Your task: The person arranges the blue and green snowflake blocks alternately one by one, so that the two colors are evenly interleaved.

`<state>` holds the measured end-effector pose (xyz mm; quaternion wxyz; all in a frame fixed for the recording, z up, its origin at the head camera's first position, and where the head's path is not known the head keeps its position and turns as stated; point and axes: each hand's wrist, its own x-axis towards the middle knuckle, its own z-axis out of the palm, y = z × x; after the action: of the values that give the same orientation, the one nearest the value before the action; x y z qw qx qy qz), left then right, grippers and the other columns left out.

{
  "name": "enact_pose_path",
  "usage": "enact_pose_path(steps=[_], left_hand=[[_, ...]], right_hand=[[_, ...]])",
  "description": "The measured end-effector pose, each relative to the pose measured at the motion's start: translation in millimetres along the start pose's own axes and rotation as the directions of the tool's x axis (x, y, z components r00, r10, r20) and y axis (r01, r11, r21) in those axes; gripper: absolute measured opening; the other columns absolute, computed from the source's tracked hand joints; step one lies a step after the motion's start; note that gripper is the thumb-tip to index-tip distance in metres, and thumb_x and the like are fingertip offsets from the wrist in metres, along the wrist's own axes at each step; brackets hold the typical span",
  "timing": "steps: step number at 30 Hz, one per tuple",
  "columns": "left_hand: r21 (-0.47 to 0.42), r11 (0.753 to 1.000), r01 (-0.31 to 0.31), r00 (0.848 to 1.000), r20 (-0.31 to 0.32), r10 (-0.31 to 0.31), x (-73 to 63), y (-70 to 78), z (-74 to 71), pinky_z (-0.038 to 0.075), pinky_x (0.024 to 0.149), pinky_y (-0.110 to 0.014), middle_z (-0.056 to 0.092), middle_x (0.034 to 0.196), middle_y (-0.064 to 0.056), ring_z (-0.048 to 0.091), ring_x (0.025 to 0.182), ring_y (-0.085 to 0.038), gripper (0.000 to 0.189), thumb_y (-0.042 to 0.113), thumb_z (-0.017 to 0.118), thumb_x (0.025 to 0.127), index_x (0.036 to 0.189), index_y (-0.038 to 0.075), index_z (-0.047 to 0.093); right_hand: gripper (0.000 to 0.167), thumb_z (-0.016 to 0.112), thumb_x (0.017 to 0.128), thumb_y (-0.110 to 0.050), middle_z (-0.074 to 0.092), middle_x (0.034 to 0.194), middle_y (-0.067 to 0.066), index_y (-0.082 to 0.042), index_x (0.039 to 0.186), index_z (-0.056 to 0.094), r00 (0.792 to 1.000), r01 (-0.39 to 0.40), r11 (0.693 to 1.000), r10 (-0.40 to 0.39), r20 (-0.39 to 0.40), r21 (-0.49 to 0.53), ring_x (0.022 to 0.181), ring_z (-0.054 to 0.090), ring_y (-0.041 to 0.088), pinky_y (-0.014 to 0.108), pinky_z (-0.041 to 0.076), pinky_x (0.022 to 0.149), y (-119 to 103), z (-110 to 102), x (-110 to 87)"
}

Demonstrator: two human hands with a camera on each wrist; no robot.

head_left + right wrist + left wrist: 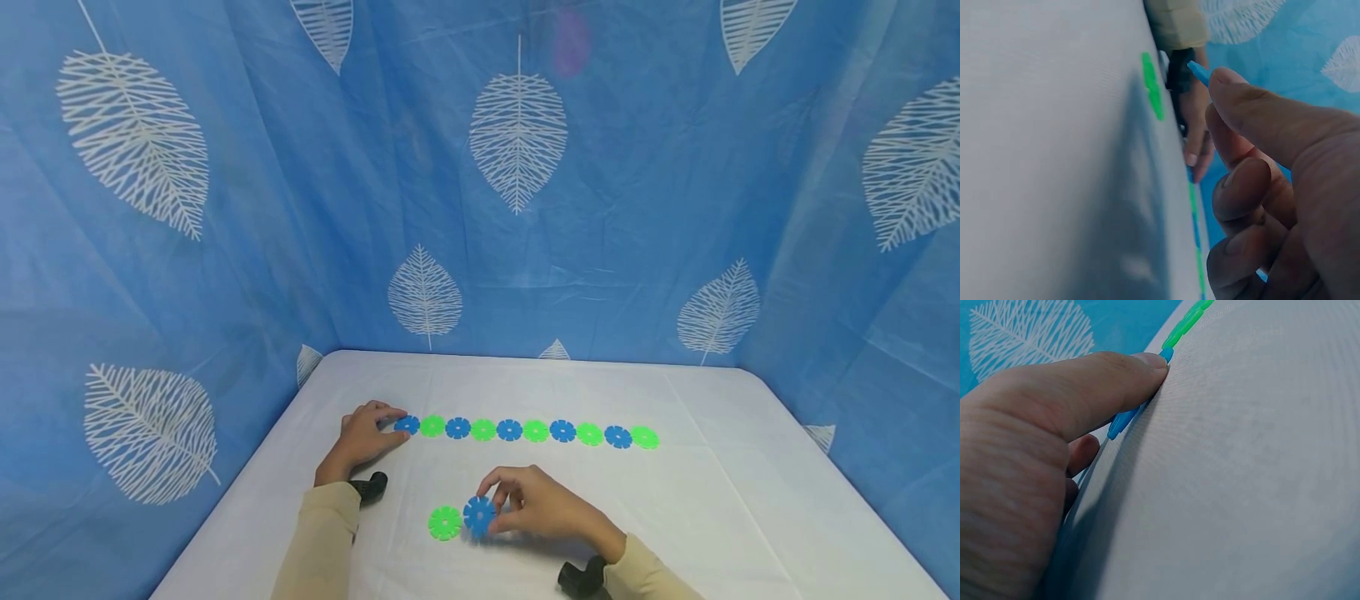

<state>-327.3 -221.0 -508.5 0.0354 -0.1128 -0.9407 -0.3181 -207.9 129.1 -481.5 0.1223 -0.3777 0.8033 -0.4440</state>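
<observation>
A row of alternating blue and green notched plastic discs crosses the white table. My left hand [365, 435] pinches the blue disc [407, 425] at the row's left end, its thumb on the near edge; in the left wrist view that disc [1124, 420] lies flat, partly covered by the thumb. Nearer to me, my right hand [542, 502] holds another blue disc [478, 515] between thumb and fingers. The right wrist view shows this disc [1198, 73] edge-on, raised off the table. Just left of it, a loose green disc [445, 523] lies on the cloth.
The row ends at the right with a green disc [645, 437]. A white cloth covers the table [712, 500]. Blue curtains [600, 208] with white leaf prints stand behind and at both sides. Each wrist carries a black device [582, 577].
</observation>
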Motion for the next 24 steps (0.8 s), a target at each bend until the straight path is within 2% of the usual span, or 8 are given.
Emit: enact_pose_path(steps=[4, 11, 18, 24], left_hand=[[0.006, 1.000, -0.001, 1.000, 0.001, 0.001, 0.1, -0.5, 0.1, 0.026, 0.103, -0.054, 0.062, 0.125, -0.008, 0.052, 0.124, -0.031, 0.043, 0.040, 0.079, 0.083, 0.123, 0.025, 0.072], [0.005, 1.000, 0.012, 1.000, 0.012, -0.012, -0.7, 1.3, -2.2, 0.026, 0.105, -0.056, 0.061, 0.125, -0.006, 0.052, 0.123, -0.030, 0.043, 0.040, 0.078, 0.084, 0.123, 0.025, 0.072], [0.006, 1.000, 0.024, 1.000, 0.016, -0.024, -1.0, 1.2, -2.7, 0.025, 0.106, -0.056, 0.061, 0.126, -0.006, 0.051, 0.124, -0.029, 0.043, 0.040, 0.078, 0.084, 0.124, 0.026, 0.072], [-0.001, 1.000, 0.019, 1.000, 0.015, -0.019, -0.8, 1.3, -1.6, 0.024, 0.107, -0.057, 0.061, 0.126, -0.007, 0.050, 0.125, -0.031, 0.043, 0.040, 0.078, 0.084, 0.124, 0.025, 0.072]], right_hand=[[0.037, 0.081, 0.084, -0.030, 0.071, 0.089, -0.007, -0.029, 0.117, 0.065, 0.999, -0.019, 1.000, 0.019, -0.043, 0.005, 0.054, 0.051, -0.001, 0.020, 0.046, 0.050, -3, -10, -1.3], [0.037, 0.079, 0.086, -0.031, 0.069, 0.092, -0.003, -0.027, 0.120, 0.064, 0.992, -0.012, 1.000, 0.009, -0.127, -0.023, 0.058, 0.051, 0.002, 0.023, 0.048, 0.055, -7, -30, -4.8], [0.039, 0.078, 0.087, -0.032, 0.065, 0.094, 0.001, -0.025, 0.123, 0.064, 0.977, -0.048, 0.999, 0.044, -0.208, -0.013, 0.062, 0.053, 0.006, 0.025, 0.048, 0.058, -12, -49, -11.2], [0.039, 0.078, 0.088, -0.032, 0.066, 0.095, 0.000, -0.027, 0.123, 0.063, 0.958, -0.076, 0.997, 0.074, -0.278, 0.004, 0.061, 0.053, 0.008, 0.026, 0.046, 0.055, -12, -64, -21.1]])
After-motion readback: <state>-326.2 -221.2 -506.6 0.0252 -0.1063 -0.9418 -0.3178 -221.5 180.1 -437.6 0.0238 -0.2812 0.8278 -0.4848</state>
